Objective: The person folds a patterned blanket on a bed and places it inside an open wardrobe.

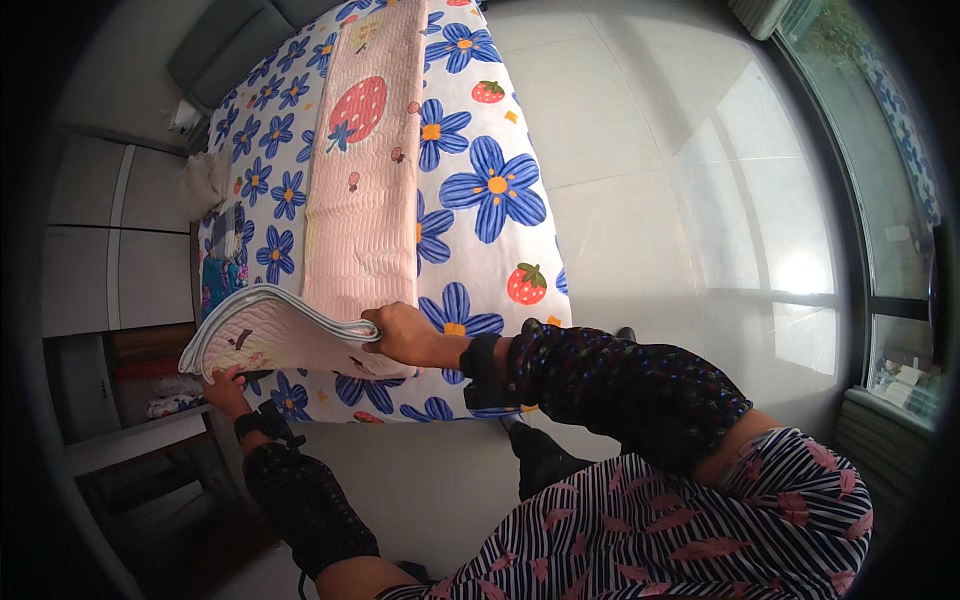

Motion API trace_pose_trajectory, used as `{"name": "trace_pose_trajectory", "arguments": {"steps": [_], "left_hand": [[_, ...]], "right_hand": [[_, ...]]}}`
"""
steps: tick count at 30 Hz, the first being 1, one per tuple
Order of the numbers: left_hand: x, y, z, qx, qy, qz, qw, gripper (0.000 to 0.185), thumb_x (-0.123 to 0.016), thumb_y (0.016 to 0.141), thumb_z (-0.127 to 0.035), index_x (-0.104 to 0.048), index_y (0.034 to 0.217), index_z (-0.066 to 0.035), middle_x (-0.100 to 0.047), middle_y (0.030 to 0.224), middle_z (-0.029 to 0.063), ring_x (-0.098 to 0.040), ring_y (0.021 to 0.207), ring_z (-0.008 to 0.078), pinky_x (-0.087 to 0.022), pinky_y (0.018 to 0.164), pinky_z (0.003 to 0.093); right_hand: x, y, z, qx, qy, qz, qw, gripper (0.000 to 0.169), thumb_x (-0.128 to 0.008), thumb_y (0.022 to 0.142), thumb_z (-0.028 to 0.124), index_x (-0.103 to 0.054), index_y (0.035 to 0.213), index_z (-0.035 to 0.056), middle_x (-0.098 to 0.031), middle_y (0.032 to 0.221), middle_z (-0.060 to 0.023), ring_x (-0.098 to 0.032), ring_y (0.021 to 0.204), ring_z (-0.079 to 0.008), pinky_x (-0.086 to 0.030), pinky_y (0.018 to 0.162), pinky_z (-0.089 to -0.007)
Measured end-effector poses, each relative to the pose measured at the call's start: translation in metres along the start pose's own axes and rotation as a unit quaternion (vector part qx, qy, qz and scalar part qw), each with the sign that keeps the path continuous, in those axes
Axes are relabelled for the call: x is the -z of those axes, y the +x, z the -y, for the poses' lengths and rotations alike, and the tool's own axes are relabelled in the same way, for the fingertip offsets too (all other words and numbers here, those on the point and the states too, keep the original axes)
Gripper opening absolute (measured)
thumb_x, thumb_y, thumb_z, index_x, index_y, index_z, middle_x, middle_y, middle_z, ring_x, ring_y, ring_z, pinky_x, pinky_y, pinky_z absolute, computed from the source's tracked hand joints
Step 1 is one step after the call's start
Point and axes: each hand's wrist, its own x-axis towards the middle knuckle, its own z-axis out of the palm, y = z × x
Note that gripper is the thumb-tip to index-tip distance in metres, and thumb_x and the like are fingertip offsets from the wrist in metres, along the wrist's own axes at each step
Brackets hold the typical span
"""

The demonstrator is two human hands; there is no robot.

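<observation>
A pink quilted mat [364,247], folded lengthwise into a long strip with strawberry prints, lies along the bed. Its near end is lifted, showing several stacked layers with grey-white edging. My right hand [405,334] grips the right corner of that raised end. At the left corner, my left hand [225,391] has its fingers on the edge, thumb up. Between my hands the edge arches upward. Beneath the mat, a white bed sheet [480,259] with blue flowers and strawberries covers the bed.
Folded cloths [223,277] and a beige bundle [206,184] sit on the bed's left side. Cabinets [82,225] with open shelves line the left. A grey headboard [225,52] stands at the far end. Tiled floor [622,195] runs toward a glass door [855,150] on the right.
</observation>
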Motion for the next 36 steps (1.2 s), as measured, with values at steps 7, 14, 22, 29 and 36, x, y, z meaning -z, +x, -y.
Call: {"name": "trace_pose_trajectory", "arguments": {"steps": [7,14,22,29,36], "left_hand": [[-0.046,-0.009,-0.088,0.033,-0.122,-0.028,0.992,0.038,-0.045,0.087,-0.021,-0.04,0.122,-0.006,-0.061,0.089,0.0123,-0.061,0.066,0.0188,-0.044,0.055,0.0267],[-0.104,0.001,-0.11,0.018,-0.178,-0.001,0.984,0.03,-0.047,0.087,-0.015,-0.045,0.116,-0.007,-0.059,0.08,0.0093,-0.058,0.06,0.018,-0.042,0.047,0.0226],[-0.195,0.147,-0.081,0.013,-0.323,0.037,0.946,0.035,-0.035,0.088,-0.045,-0.045,0.08,-0.012,-0.043,0.061,0.0064,-0.045,0.052,0.0214,-0.036,0.042,0.0297],[-0.211,0.222,-0.15,-0.098,-0.151,0.016,0.984,0.023,-0.054,0.084,-0.018,-0.054,0.095,0.002,-0.057,0.072,0.0126,-0.055,0.054,0.0212,-0.047,0.049,0.0365],[-0.359,0.211,-0.284,-0.051,0.174,-0.091,0.979,0.029,-0.052,0.083,-0.025,-0.055,0.087,0.004,-0.063,0.07,0.0137,-0.06,0.056,0.0235,-0.049,0.052,0.0362]], "right_hand": [[0.079,0.01,-0.017,-0.012,0.004,0.01,1.0,0.028,-0.068,0.07,0.012,-0.06,0.095,0.0017,-0.061,0.076,-0.0205,-0.06,0.074,-0.0349,-0.047,0.066,-0.0369],[0.151,0.05,-0.028,0.01,0.006,0.075,0.997,0.029,-0.059,0.067,0.001,-0.054,0.096,-0.0024,-0.059,0.079,-0.026,-0.059,0.081,-0.0391,-0.047,0.071,-0.041],[0.235,0.19,-0.058,0.056,-0.008,0.148,0.987,0.036,-0.063,0.069,-0.001,-0.052,0.103,-0.004,-0.058,0.077,-0.0259,-0.061,0.078,-0.035,-0.047,0.068,-0.0373],[0.305,0.324,-0.038,0.067,0.057,0.173,0.981,0.041,-0.063,0.069,-0.001,-0.051,0.107,-0.0027,-0.06,0.075,-0.0203,-0.063,0.072,-0.0288,-0.05,0.061,-0.0338],[0.411,0.471,-0.078,-0.026,0.103,0.297,0.949,0.043,-0.055,0.073,-0.004,-0.047,0.116,-0.0024,-0.061,0.08,-0.0172,-0.063,0.065,-0.0209,-0.054,0.052,-0.0276]]}}
